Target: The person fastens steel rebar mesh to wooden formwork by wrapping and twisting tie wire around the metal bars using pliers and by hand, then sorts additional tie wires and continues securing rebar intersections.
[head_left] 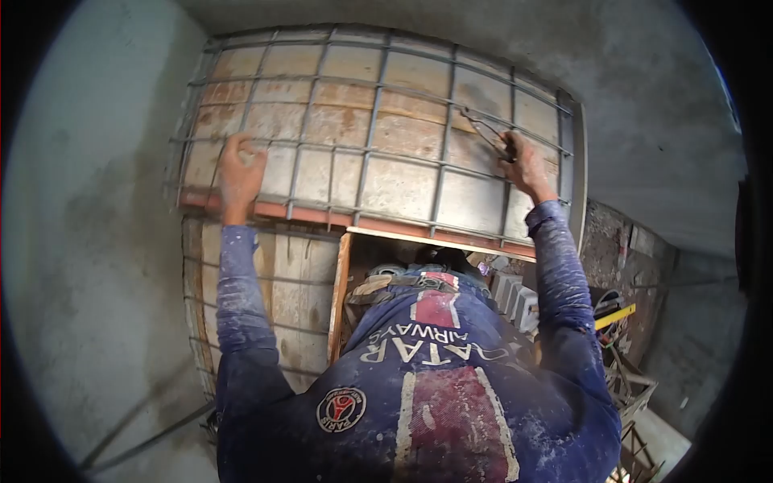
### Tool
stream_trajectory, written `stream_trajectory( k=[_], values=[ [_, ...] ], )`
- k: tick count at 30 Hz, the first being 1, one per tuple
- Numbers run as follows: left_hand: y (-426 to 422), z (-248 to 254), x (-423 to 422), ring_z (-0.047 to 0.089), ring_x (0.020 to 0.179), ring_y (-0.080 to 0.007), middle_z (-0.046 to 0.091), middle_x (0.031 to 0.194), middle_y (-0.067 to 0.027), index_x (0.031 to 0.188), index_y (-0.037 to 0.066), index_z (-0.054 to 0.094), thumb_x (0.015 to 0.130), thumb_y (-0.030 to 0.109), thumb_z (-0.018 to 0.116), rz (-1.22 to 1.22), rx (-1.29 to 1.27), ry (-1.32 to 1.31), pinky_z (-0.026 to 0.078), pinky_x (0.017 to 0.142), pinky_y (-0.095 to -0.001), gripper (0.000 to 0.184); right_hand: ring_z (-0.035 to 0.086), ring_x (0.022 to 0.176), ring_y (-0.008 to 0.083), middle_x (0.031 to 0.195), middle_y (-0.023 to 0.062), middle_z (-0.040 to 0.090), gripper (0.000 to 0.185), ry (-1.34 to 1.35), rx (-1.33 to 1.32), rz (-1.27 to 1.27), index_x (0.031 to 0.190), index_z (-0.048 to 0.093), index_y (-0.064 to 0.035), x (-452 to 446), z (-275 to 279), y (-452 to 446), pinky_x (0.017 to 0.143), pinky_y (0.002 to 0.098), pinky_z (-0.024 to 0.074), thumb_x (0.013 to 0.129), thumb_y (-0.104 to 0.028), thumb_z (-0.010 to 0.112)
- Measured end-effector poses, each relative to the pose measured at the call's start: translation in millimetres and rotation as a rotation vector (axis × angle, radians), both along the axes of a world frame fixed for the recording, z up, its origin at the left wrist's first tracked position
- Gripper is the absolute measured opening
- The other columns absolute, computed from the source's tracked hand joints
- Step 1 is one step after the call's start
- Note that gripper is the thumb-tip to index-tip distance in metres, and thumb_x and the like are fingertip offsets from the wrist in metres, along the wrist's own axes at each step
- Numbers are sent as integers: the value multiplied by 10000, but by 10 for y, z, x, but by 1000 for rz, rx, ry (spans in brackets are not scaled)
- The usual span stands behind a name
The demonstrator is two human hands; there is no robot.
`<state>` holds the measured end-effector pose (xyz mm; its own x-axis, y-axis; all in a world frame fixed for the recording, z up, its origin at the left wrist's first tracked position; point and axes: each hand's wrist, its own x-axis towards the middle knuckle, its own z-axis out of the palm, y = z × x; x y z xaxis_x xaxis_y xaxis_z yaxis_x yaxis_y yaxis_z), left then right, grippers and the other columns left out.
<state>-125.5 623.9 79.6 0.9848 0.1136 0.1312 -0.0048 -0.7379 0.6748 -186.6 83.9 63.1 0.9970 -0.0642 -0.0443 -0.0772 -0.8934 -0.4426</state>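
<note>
A grid of steel rebar [377, 105] lies over wooden formwork boards [407, 189]. On the left side of the grid, my left hand [241, 175] is closed, with fingers and thumb curled around a bar near a crossing. Toward the right end, my right hand [527, 167] is wrapped around the handles of tying pincers [481, 125]. Their jaws point up and left, close to a crossing of two bars. Whether the jaws grip any wire is too small to tell.
A reddish edge beam [314, 216] runs along the near side of the boards. Lower left, a second formwork section [302, 278] carries more bars. Concrete walls [97, 225] stand around. Grey blocks [515, 302] and a yellow level [614, 316] lie at lower right.
</note>
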Motion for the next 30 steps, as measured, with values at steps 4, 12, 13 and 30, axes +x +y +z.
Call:
stream_trajectory(
  k=[4, 12, 13, 30],
  values=[
    [-423, 269, -397, 485, 750, -100, 592, 817, 6, 1034, 74, 645, 976, 398, 675, -102, -482, 67, 423, 682, -280, 331, 643, 1098, 383, 1171, 203, 680, 621, 68, -5, 52, 1280, 603, -49, 133, -74, -65, 954, 431, 499, 728, -204, 842],
    [-1754, 392, -1375, 369, 603, -5, 518, 756, 57, 961, 47, 650, 1039, 462, 563, -86, -634, -70, 295, 503, -205, 431, 681, 947, 316, 1089, 164, 692, 442, -199, 323, 102, 1195, 678, -36, -10, 99, 326, 865, 422, 542, 875, -327, 769],
    [-1943, 356, -1463, 353, 583, 1, 523, 737, 55, 973, 49, 651, 1051, 435, 554, -77, -710, -15, 271, 480, -199, 406, 680, 831, 209, 1025, 153, 719, 363, -39, 568, 139, 1139, 723, -33, -125, 283, 493, 772, 348, 556, 969, -349, 673],
    [-3673, 18, -1972, 266, 477, -28, 293, 593, 81, 946, 70, 520, 1082, 465, 444, -352, -977, 388, 221, 424, -226, 425, 606, 778, 129, 919, 60, 652, 153, 165, 1746, -224, 1060, 636, -6, -815, 210, 188, 719, 270, 537, 997, -144, 659]
  ],
)
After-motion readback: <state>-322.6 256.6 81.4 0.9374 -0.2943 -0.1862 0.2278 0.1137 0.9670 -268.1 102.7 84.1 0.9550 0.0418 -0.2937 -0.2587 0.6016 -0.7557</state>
